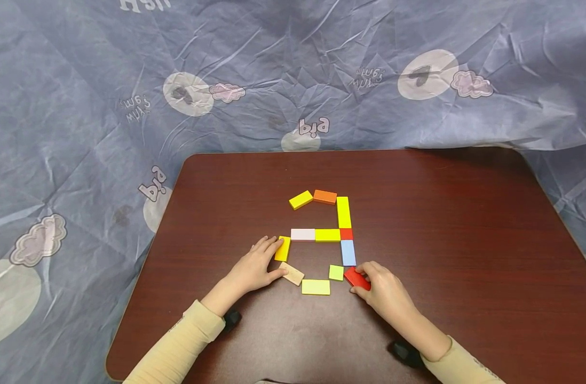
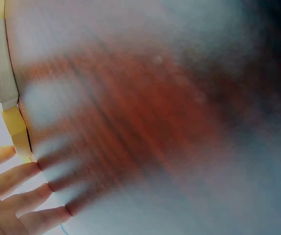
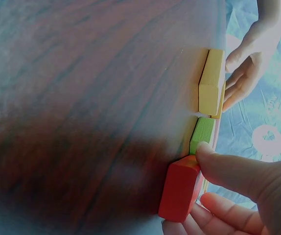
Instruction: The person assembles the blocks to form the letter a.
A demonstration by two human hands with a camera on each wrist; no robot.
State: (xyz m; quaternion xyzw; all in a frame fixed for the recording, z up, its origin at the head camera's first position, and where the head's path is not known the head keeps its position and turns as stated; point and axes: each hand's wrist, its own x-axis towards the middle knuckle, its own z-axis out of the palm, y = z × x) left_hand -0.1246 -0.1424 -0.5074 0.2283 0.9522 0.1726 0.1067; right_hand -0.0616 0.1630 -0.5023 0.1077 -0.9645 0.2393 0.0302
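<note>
- right hand (image 1: 384, 290) pinches the red rectangular block (image 1: 357, 278), seemingly placing it
- left hand (image 1: 252, 270), fingers apart, touches plain wooden block (image 1: 293, 274)
- next likely needs careful release

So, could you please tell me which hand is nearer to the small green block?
The right. The right hand grips a red block just beside the green block; the left hand is farther off to the left, by the plain wooden block.
</note>
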